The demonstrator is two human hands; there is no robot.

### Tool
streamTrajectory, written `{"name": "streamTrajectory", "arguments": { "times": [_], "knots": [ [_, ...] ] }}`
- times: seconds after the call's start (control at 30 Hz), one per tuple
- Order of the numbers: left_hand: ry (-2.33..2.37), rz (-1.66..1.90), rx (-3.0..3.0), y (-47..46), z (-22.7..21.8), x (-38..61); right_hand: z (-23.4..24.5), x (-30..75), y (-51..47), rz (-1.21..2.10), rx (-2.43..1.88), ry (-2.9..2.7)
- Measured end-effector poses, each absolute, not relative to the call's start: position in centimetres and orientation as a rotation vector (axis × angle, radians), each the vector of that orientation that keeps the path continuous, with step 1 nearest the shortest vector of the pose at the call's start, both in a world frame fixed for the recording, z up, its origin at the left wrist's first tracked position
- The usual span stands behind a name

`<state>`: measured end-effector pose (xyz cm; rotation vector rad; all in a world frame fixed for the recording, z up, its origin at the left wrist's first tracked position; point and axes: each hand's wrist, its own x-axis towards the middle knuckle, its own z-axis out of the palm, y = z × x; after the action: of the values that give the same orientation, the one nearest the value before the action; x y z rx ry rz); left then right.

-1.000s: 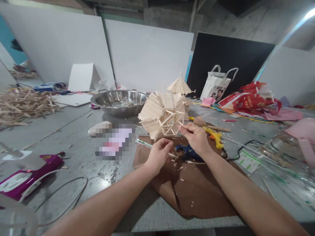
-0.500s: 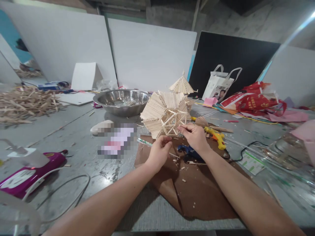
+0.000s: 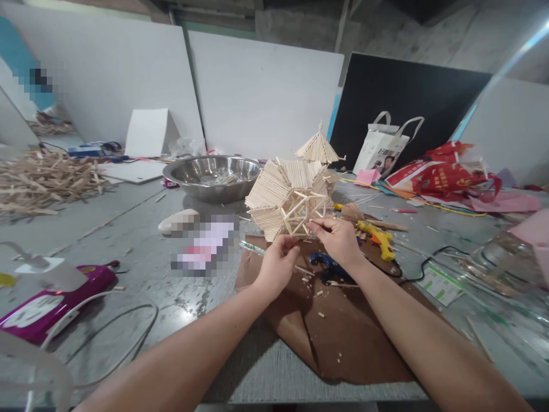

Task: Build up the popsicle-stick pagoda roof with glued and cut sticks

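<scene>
Stick model (image 3: pixel 279 194) stands well back from the desk's (image 3: pixel 141 243) near edge, by the brown sheet's (image 3: pixel 355 337) far side. Right hand (image 3: pixel 337 240): fingertips pinched at the open lattice; whether a stick is held cannot be told. Left hand (image 3: pixel 279 264): fingers narrow at the lower rim, contact unclear. Judgement: thin struts call for light pressure, a steadied base, and wrist clear of the blue tool (image 3: pixel 328 266).

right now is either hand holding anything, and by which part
The right hand is at the lower front of the stick model; what it grips, if anything, cannot be told. Left hand: hold also unclear.
</scene>
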<state>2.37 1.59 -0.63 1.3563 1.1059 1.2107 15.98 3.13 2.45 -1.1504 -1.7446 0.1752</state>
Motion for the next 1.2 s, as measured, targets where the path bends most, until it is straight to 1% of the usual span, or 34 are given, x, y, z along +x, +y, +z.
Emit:
{"name": "streamTrajectory", "arguments": {
  "times": [0.3,0.83,1.2],
  "knots": [
    [1.051,1.208,1.344,1.26,-0.09,2.41,2.51,15.86,3.25,0.093,-1.166,-1.787],
    [1.069,1.217,1.438,1.45,-0.37,2.26,2.93,15.87,3.5,0.072,-1.231,-1.829],
    [1.037,1.238,1.387,1.55,-0.33,2.28,3.2,15.81,3.46,0.049,-1.287,-1.844]
  ]
}}
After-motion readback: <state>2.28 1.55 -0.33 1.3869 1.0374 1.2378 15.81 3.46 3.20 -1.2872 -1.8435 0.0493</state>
